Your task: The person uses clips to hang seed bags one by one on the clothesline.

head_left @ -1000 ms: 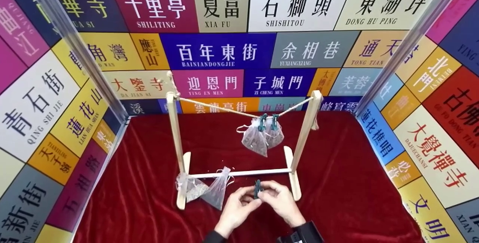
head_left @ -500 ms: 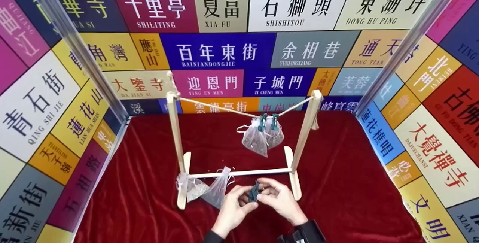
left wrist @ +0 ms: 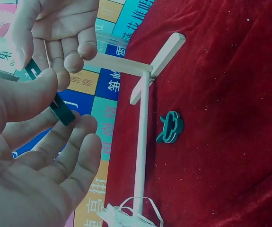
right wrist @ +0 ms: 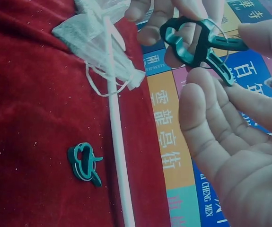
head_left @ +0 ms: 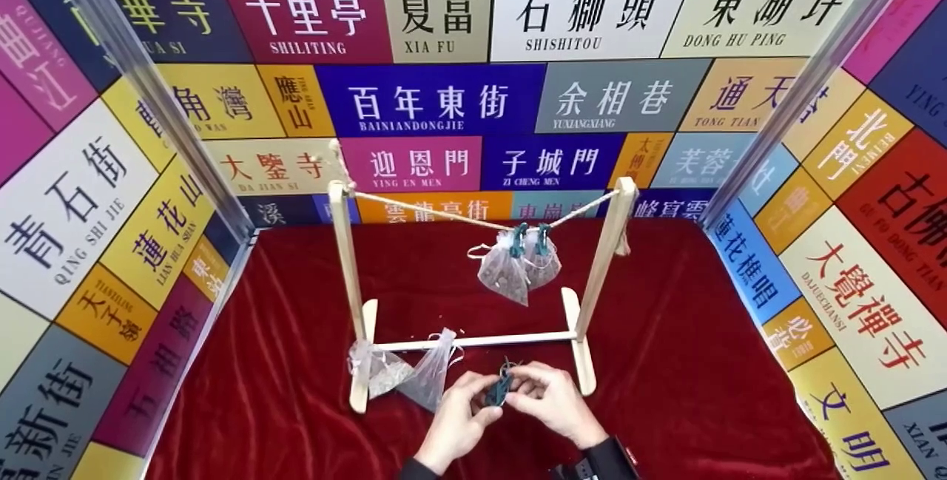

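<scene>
A small green spring clip (right wrist: 203, 45) is held between both hands, low and in front of the wooden frame. My left hand (head_left: 459, 413) pinches its jaw end, with the thumb across it in the left wrist view. My right hand (head_left: 555, 399) has thumb and fingertips on the two splayed handles, as the right wrist view shows. Below the hands, a second green clip (left wrist: 171, 126) lies on the red cloth near the frame's lower bar. Two sheer white drawstring bags (head_left: 503, 273) hang from the rope, each with a green clip (head_left: 516, 240) at its top.
The frame's wooden posts (head_left: 603, 265) hold a sagging rope (head_left: 429, 210), with a white lower bar (head_left: 481, 340) between the feet. Two more sheer bags (head_left: 429, 376) lie by the left foot on the red cloth (head_left: 688, 362). Printed panels (head_left: 436, 99) enclose the back and sides.
The held clip has turned between the fingers and shifted slightly left and toward the body. Both hands have moved a little with it. The frame and the bags on the cloth stay put.
</scene>
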The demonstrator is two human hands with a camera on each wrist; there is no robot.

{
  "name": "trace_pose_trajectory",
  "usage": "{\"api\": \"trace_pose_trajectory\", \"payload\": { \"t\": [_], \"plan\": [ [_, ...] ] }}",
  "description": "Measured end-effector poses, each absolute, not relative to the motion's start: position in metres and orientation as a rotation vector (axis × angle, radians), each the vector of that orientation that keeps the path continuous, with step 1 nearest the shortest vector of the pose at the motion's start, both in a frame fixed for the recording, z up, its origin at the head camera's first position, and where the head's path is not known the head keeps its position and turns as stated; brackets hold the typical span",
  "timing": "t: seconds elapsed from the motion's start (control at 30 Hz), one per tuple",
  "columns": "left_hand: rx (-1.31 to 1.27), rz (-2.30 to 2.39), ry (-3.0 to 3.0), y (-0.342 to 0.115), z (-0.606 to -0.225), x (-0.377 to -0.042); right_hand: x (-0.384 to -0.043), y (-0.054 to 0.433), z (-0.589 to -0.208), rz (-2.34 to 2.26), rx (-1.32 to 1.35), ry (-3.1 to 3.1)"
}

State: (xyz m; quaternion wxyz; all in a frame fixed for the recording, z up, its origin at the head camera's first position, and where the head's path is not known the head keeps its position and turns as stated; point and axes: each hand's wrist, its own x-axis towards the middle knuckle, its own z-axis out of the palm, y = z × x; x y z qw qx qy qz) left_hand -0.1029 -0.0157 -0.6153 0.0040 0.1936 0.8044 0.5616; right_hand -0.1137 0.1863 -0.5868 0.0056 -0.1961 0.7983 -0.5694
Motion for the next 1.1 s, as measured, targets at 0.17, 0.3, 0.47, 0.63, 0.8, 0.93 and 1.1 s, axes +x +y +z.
{"api": "trace_pose_trajectory", "payload": {
  "t": [0.17, 0.3, 0.47, 0.63, 0.8, 0.93, 1.1],
  "plan": [
    [0.574, 1.754, 2.507, -0.018, -0.613, -0.104, -0.109, 0.180, -0.571, -1.798, -0.691, 2.624],
    [0.530, 1.658, 2.680, -0.021, -0.612, -0.110, -0.110, 0.178, -0.570, -1.853, -0.722, 2.733],
    [0.403, 1.378, 3.062, -0.030, -0.621, -0.121, -0.112, 0.176, -0.569, -1.956, -0.733, 2.829],
    [0.332, 1.156, 3.306, -0.038, -0.642, -0.136, -0.116, 0.174, -0.579, -1.974, -0.686, 2.934],
    [0.295, 1.087, 3.364, -0.040, -0.661, -0.149, -0.124, 0.179, -0.615, -1.968, -0.566, 2.997],
    [0.266, 1.073, 3.367, -0.042, -0.670, -0.157, -0.126, 0.185, -0.635, -1.926, -0.517, 3.012],
    [0.264, 0.979, 3.384, -0.044, -0.678, -0.160, -0.123, 0.189, -0.642, -1.878, -0.465, 2.955]
  ]
}}
